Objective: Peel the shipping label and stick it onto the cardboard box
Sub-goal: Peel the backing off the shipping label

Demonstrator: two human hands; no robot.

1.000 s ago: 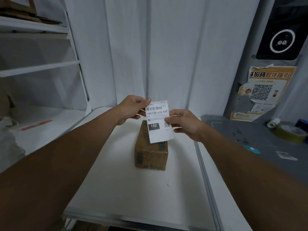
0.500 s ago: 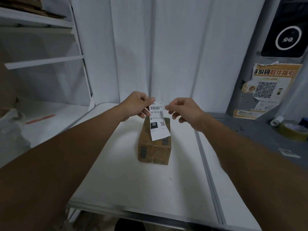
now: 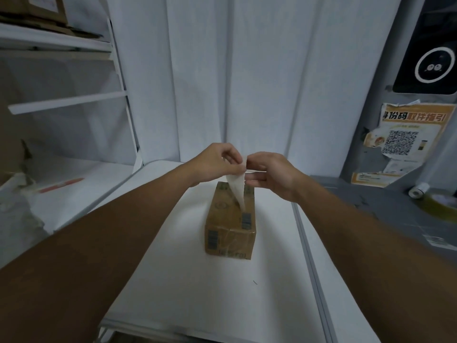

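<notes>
Head view: both hands up over the cardboard box [image 3: 230, 221] on the desk [image 3: 188, 288]. Left hand [image 3: 217, 164] and right hand [image 3: 269, 174] fingers pinched shut on the shipping label [image 3: 237, 186], which hangs twisted. Peel looks underway; sticking not yet done, box top bare.

White label [image 3: 238, 191] dangling twisted, above upright brown cardboard box [image 3: 231, 224]

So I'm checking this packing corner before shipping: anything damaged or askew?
The orange poster on the right wall is torn and peeling at its edges. The cardboard box has a creased near top edge. The label, held by left hand and right hand, hangs twisted.
</notes>
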